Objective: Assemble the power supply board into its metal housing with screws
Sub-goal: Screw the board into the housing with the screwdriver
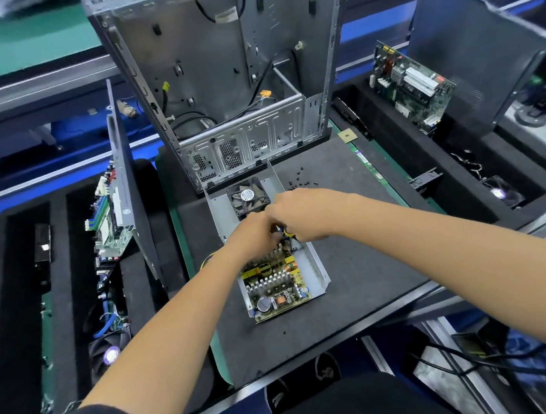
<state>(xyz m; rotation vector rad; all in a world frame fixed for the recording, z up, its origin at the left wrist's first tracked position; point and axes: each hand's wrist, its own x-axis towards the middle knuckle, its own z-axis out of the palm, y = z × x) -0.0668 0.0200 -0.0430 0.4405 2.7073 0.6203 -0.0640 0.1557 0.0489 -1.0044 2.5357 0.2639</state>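
Both hands meet over the board (274, 282) in its housing (316, 263) on the desk (367, 281), the left hand (254, 237) and right hand (294, 216) curled, their grip hidden, with screws (299, 178) loose beside the fan (248, 198).

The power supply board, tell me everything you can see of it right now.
The power supply board is a crowded circuit board with silvery finned heatsinks, a copper-wound coil, a round dark capacitor and yellow parts. It lies flat in the open grey metal housing, on the dark mat, its near edge reaching the housing's open end. The left hand and right hand meet over its far end and hide that part; what they pinch cannot be told.
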